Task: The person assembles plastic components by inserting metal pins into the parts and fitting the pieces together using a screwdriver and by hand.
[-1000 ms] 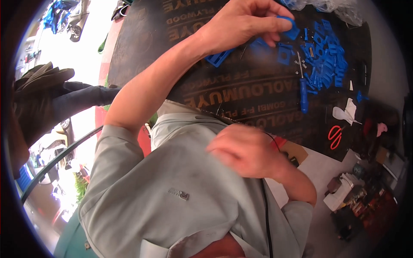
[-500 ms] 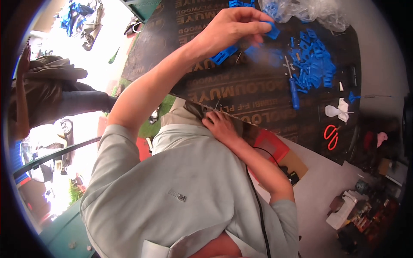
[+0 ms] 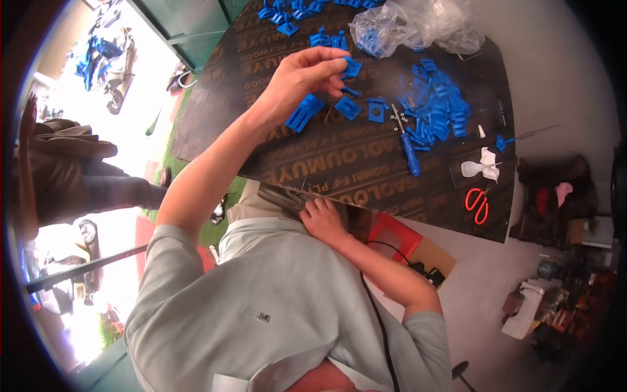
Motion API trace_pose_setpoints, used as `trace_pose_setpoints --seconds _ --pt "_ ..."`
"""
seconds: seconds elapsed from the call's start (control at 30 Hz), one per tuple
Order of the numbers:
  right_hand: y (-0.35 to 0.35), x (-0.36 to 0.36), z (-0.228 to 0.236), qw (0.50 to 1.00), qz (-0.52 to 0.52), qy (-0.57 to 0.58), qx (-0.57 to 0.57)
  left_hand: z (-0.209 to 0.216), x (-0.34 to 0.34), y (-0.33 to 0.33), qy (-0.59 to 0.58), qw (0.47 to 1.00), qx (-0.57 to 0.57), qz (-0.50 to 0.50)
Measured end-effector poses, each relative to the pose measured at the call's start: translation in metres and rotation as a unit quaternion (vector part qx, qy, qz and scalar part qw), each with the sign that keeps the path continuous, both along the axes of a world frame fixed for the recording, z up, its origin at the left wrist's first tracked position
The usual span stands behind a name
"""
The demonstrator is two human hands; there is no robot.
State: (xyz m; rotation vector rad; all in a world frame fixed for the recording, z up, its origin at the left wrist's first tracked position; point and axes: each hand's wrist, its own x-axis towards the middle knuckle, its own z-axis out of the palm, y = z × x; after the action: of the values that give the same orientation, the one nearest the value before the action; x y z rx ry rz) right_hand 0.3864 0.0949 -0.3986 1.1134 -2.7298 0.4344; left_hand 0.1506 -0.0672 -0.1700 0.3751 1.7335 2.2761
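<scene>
Left hand [image 3: 302,73]: pinching small blue part [image 3: 353,68], above table [image 3: 222,111]. Right hand [image 3: 323,221]: loose at trousers [image 3: 268,199], nothing visible in grip. Blue pile [image 3: 437,108]: right of part. Screwdriver [image 3: 410,155]: beside small metal bits [image 3: 404,119]. Risks: slack pinch could drop part among similar pieces; careless brush could scatter bits.

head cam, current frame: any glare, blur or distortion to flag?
Head view, all remarks: the ground outside at left is blown out white; the plastic bag shows bright glints; the left hand and its blue piece look fairly sharp; the fisheye bows the right edge of the tabletop; the rim darkens to black; lower-right clutter sits dim.
</scene>
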Motion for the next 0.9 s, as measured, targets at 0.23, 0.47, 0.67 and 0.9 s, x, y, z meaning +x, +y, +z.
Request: trace_pose_setpoints --seconds 0.23,0.47,0.67,0.9 --pt "0.005 -0.004 0.028 0.977 -0.035 -0.201 -0.053 -0.006 -0.008 0.001 -0.057 0.997 0.055 0.007" --pt "0.030 -0.039 0.244 0.831 0.102 -0.485 -0.252 -0.010 -0.013 0.012 -0.085 0.994 0.075 0.004" --pt "0.047 -0.161 0.275 0.827 -0.086 -0.321 -0.453 -0.008 -0.021 0.021 -0.098 0.988 0.119 0.031" --pt "0.062 -0.230 0.217 0.811 -0.190 -0.191 -0.519 -0.011 -0.028 0.019 -0.111 0.984 0.136 0.040"
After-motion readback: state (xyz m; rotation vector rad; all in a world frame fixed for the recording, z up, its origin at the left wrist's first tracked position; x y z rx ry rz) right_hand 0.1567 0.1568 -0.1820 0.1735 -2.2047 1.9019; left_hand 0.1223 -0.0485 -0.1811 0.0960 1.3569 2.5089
